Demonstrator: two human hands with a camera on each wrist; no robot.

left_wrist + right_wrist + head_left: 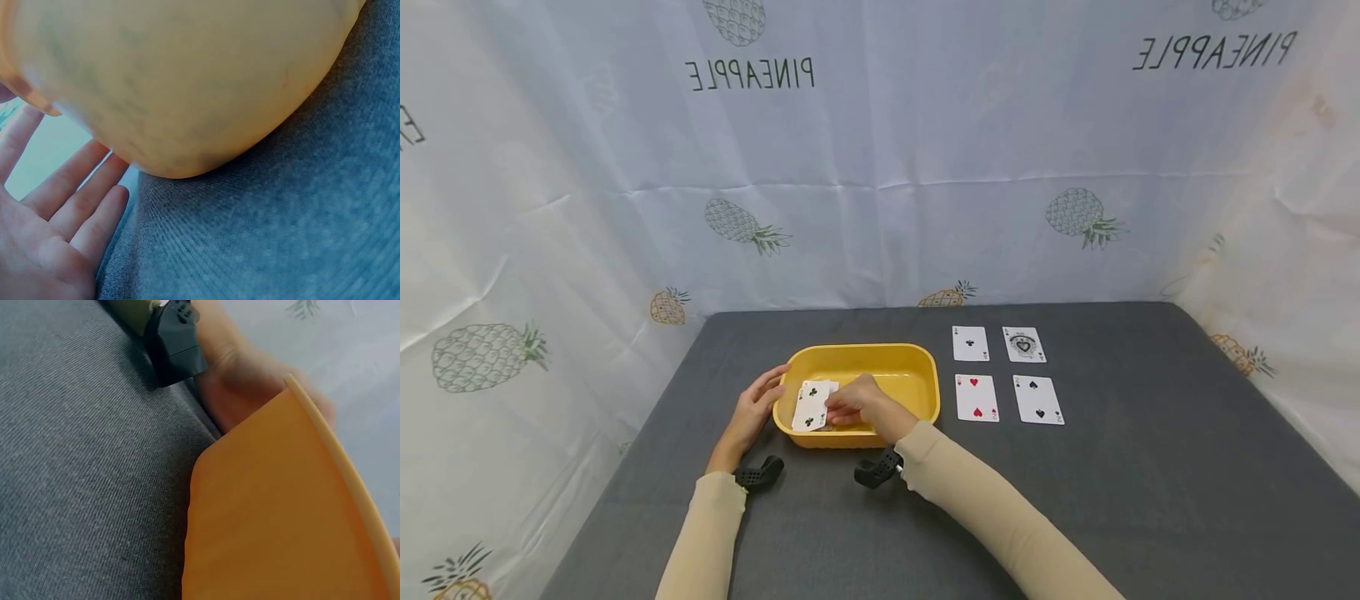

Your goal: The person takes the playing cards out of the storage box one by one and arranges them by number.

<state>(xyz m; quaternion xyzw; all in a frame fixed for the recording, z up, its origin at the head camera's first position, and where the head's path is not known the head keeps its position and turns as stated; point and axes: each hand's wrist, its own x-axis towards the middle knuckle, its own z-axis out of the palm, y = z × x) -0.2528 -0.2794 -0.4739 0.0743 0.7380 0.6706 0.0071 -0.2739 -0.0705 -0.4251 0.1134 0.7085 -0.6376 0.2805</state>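
A yellow plastic tub [887, 354] stands on the dark table. My left hand [752, 412] rests against its left end, fingers extended along the rim. In the left wrist view several straight fingers [81, 194] lie by the tub's outer wall [187, 94]. My right hand [859, 402] reaches into the tub over its near side and pinches the right edge of a playing card [810, 407] with black club pips. Part of another card shows behind that one. In the right wrist view the tub wall [269, 512] hides the right fingertips.
Right of the tub, face-up cards lie in two rows: an ace of clubs [971, 343] and ace of spades [1023, 344] behind, a two of hearts [977, 398] and two of spades [1038, 400] in front. A pineapple-print curtain [880, 233] hangs behind the table.
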